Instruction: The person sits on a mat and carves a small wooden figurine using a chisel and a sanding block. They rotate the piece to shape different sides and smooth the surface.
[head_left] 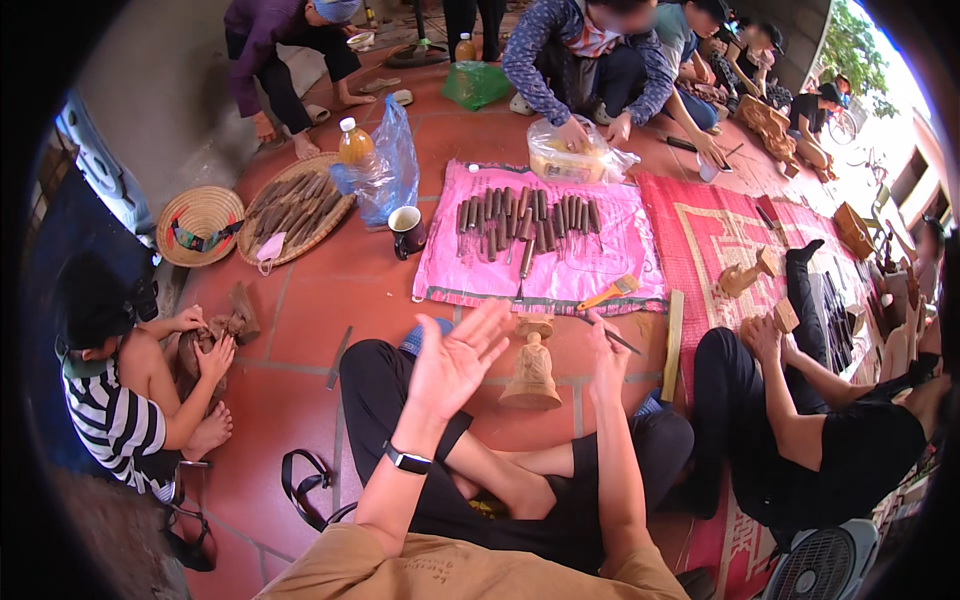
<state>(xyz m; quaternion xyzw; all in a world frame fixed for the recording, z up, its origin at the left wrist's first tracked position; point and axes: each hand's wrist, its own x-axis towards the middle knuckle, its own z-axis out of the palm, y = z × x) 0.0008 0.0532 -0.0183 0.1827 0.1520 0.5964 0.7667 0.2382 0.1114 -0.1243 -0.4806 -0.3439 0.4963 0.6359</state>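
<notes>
My left hand [452, 368] is raised with its palm turned up and fingers stretched out, holding nothing. Pinched in my right hand [607, 370] is a thin dark pointed tool [624, 342], whose exact kind I cannot make out. Between my hands a pale carved wooden figure [532, 378] rests on the tiled floor, in front of my crossed legs. Neither hand seems to touch it. Beyond it, a pink cloth [450, 255] bears several wooden-handled carving chisels [526, 258] laid in rows. A flat brush [610, 291] with a yellow handle lies at the cloth's near edge.
A wooden strip [673, 345] lies right of my right hand. To the left are a mug [406, 232], a bottle [355, 143] and a round basket [338, 212] of tools. A person [120, 400] handles a carving at left; another [800, 430] sits at right on a red mat [690, 250].
</notes>
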